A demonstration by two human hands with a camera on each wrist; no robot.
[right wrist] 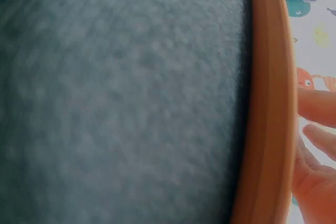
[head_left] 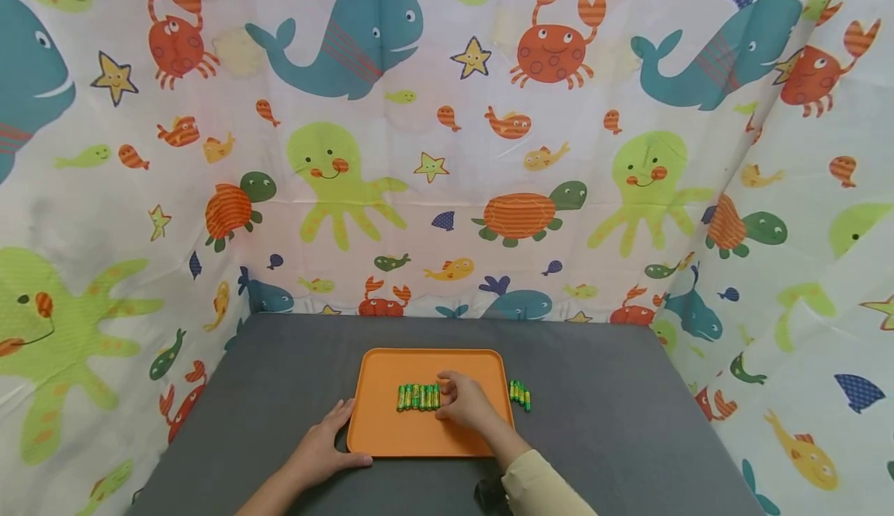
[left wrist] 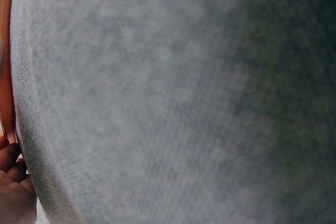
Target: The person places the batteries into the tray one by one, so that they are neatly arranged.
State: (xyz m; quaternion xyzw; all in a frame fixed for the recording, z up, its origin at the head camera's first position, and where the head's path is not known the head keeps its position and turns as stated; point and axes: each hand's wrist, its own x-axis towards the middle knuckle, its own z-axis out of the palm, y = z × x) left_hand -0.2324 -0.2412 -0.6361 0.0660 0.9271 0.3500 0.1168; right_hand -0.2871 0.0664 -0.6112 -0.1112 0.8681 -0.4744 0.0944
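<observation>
An orange tray [head_left: 391, 437] lies on the grey table, with several green-and-gold batteries [head_left: 415, 397] standing side by side in a row in its middle. My right hand [head_left: 466, 403] reaches over the tray's right half and pinches the battery at the row's right end, index finger at its far end and thumb at its near end. My left hand [head_left: 323, 442] rests spread against the tray's near left corner, fingers along the left rim and thumb by the front rim. In the left wrist view, fingers [left wrist: 11, 163] show beside the orange rim.
More green batteries [head_left: 520, 395] lie on the table just right of the tray. A dark object [head_left: 492, 494] sits by the right wrist at the near edge. Curtains [head_left: 447, 151] printed with sea animals enclose the grey table [head_left: 601, 423] at the back and sides.
</observation>
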